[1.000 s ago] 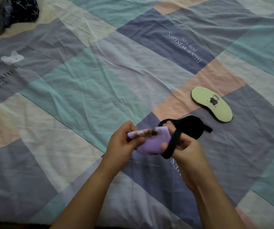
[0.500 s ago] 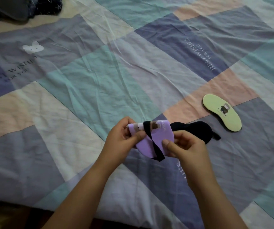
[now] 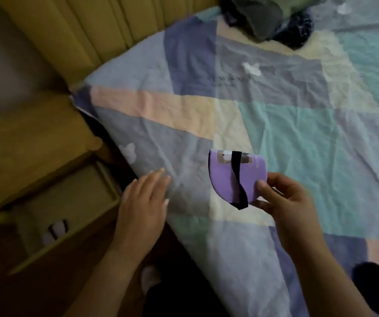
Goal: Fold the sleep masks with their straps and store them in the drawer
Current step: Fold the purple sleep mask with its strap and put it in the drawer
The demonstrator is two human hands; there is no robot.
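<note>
Patchwork bedspread (image 3: 275, 124), one folded purple mask (image 3: 236, 177), two hands, one open drawer (image 3: 69, 202).

A rumpled patchwork bedsheet (image 3: 275, 124) of lavender, teal, cream and pink blocks covers the bed, printed with small white animal shapes and faint lettering — too blurred to read. A ribbed mustard-yellow padded headboard (image 3: 87, 30) runs along its upper left edge. At the far top, a heap of dark clothing (image 3: 268, 18) — grey over navy — lies on the sheet.
</note>
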